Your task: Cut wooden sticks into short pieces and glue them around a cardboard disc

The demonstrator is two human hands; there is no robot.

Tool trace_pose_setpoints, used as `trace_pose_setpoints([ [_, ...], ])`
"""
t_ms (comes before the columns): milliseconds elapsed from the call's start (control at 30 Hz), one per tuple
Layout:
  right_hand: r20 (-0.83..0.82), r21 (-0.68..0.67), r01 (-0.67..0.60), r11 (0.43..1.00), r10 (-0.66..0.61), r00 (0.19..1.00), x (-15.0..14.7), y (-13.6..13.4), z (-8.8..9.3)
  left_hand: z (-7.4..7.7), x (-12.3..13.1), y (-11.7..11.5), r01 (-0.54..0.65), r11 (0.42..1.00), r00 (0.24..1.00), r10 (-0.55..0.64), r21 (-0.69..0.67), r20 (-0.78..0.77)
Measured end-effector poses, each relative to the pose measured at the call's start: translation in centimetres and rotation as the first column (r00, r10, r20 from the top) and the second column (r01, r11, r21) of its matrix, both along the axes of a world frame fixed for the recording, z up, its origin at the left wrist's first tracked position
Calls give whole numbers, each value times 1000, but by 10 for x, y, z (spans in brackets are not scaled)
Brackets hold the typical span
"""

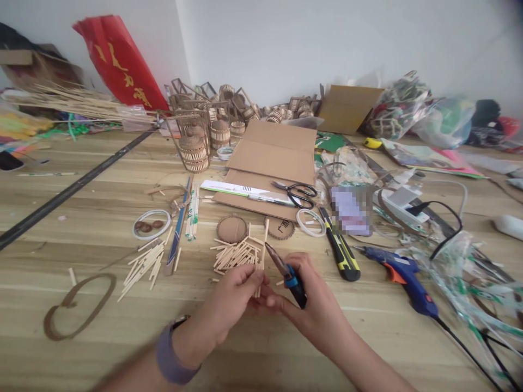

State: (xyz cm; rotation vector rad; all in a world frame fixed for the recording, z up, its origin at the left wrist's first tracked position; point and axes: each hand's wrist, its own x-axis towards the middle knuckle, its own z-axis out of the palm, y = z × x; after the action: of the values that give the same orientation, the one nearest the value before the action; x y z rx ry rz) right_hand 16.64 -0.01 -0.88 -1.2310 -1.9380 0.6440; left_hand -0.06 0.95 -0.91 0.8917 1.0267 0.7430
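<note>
My left hand (pixel 231 299) pinches a thin wooden stick (pixel 262 256) that stands nearly upright between its fingertips. My right hand (pixel 310 302) is closed round the blue and black handles of a pair of pliers (pixel 286 272), whose dark jaws point up and left beside the stick. Just beyond my hands lies a loose heap of short cut sticks (pixel 235 253). Two round cardboard discs (pixel 231 228) lie behind that heap on the wooden tabletop (pixel 102 239).
A second stick pile (pixel 145 264), a tape ring (pixel 151 224) and a cardboard loop (pixel 79 305) lie left. A yellow-black utility knife (pixel 341 247), blue glue gun (pixel 402 277) with cable, scissors (pixel 298 193) and flat cardboard (pixel 272 158) lie right and behind. Small wooden cages (pixel 196 144) stand at the back.
</note>
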Motion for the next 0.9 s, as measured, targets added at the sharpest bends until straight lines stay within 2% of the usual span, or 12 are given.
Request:
trace_pose_setpoints([
  [133, 46, 29, 54, 998, -55, 997, -7, -5, -6, -1, 6, -2, -47, 999, 997, 47, -2, 69],
  [367, 93, 15, 100, 995, -101, 991, -10, -6, -10, 4, 12, -8, -64, 998, 996, 63, 18, 70],
  [533, 27, -65, 62, 996, -60, 998, -8, -4, -6, 4, 9, -8, -44, 996, 997, 39, 73, 69],
  [600, -23, -158, 6, 987, -10, 1000, -6, -3, 1, 5, 4, -5, -42, 997, 997, 37, 72, 70],
  [700, -135, -405, -116, 907, 66, 989, 1, 1, 14, 10, -5, 2, 3, 999, 999, -5, 42, 50],
  [800, -282, -610, -238, 756, 73, 957, 11, 4, 28, 18, -16, 8, 44, 999, 999, -44, 4, 17],
  [900, -363, -728, -326, 603, 65, 930, 18, 6, 36, 24, -25, 13, 32, 999, 999, -32, 21, -5],
])
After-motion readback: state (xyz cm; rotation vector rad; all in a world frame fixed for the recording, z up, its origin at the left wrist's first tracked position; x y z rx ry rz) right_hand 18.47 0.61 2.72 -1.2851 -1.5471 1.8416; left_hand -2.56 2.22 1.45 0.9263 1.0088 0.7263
